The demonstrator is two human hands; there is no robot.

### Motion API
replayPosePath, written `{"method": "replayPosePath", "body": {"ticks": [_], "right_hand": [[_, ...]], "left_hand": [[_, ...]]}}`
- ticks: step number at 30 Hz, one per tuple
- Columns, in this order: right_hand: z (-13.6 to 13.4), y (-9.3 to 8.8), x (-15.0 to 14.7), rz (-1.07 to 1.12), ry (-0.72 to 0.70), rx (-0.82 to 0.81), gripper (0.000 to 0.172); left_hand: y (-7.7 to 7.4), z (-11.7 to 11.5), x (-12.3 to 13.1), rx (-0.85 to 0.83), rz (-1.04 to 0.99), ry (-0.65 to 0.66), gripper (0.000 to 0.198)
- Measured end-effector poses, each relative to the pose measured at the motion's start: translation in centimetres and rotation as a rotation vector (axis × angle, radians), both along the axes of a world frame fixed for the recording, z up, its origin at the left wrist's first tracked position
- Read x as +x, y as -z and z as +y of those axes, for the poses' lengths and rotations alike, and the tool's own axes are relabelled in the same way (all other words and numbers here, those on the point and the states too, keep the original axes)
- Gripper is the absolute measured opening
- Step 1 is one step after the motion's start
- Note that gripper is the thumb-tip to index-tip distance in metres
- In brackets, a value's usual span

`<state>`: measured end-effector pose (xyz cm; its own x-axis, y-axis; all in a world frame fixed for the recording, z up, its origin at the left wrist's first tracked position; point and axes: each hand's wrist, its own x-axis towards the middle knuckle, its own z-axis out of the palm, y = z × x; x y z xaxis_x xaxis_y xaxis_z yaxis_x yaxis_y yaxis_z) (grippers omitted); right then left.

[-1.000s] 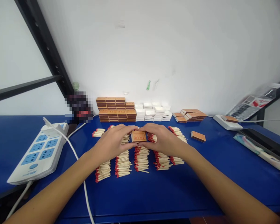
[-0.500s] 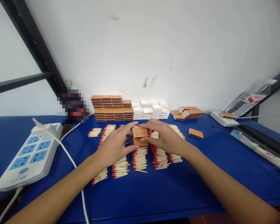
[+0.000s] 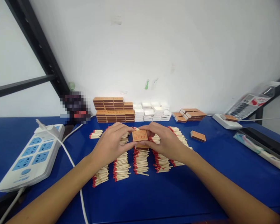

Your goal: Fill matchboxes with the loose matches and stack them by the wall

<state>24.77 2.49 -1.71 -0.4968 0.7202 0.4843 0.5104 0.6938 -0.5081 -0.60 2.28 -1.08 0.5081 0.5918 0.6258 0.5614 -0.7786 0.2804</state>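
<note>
An orange matchbox [image 3: 139,135] is held between both hands just above rows of red-tipped matches [image 3: 140,158] spread on the blue table [image 3: 172,193]. My left hand [image 3: 110,144] pinches its left end, fingers curled. My right hand [image 3: 164,140] grips its right end, fingers curled too. A second brown edge shows under the box; I cannot tell what it is.
Stacks of orange matchboxes [image 3: 113,110], white inner trays [image 3: 151,113] and loose sleeves [image 3: 189,114] line the wall. One single matchbox [image 3: 198,136] lies to the right. A white power strip [image 3: 30,155] with cable lies on the left. A bottle [image 3: 254,101] and tablet [image 3: 263,141] sit right.
Half a second ago my left fingers were spread beside the box. They have closed on its left end again, and the box sits level between both hands.
</note>
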Motion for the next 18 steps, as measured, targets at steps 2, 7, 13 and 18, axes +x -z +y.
{"method": "replayPosePath", "body": {"ticks": [2,7,13,18], "right_hand": [[-0.2,0.0,-0.2,0.103,0.055,-0.136,0.051],[-0.8,-0.1,-1.4,0.433,-0.091,-0.699,0.045],[-1.4,-0.1,-2.2,0.62,-0.137,-0.852,0.046],[-1.7,-0.2,-1.3,0.476,-0.241,-0.913,0.055]], "left_hand": [[-0.1,-0.2,0.1,-0.004,-0.038,-0.059,0.027],[-0.2,-0.8,0.6,0.009,-0.105,-0.123,0.034],[0.0,-1.1,0.9,-0.002,-0.062,0.031,0.034],[-0.2,-0.7,0.3,-0.069,-0.047,0.024,0.037]]}}
